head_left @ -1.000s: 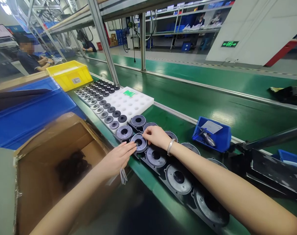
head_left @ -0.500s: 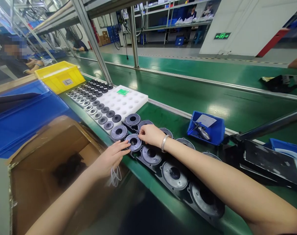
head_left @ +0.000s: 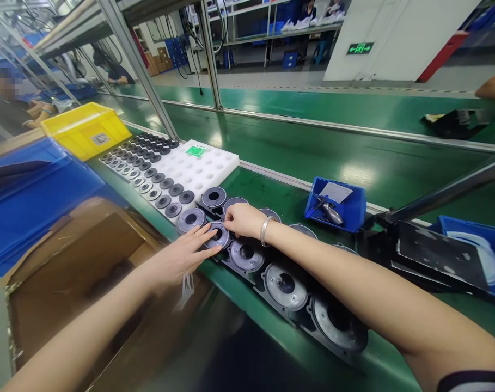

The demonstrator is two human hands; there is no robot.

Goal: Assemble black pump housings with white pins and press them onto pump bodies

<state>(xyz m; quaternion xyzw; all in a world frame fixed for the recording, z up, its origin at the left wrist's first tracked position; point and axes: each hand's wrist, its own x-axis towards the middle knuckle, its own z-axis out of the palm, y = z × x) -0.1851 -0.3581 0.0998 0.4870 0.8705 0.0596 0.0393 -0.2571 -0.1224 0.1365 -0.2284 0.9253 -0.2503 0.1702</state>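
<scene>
A double row of round grey speaker frames lies along the near edge of the green bench. My left hand rests with fingers stretched flat on one frame near the row's far end. My right hand, with a silver bracelet at the wrist, has its fingers curled down on the same frame's far side. A white band hangs under my left palm. Whether either hand grips anything is hidden.
A white foam tray with several small black and grey discs stands beyond the frames. A yellow bin, blue bins, an open cardboard box, a small blue bin with a tool and a black fixture surround them. Other people sit at far left.
Both hands stay on the same frame; my left fingers have slid a little further onto it. The view has shifted slightly.
</scene>
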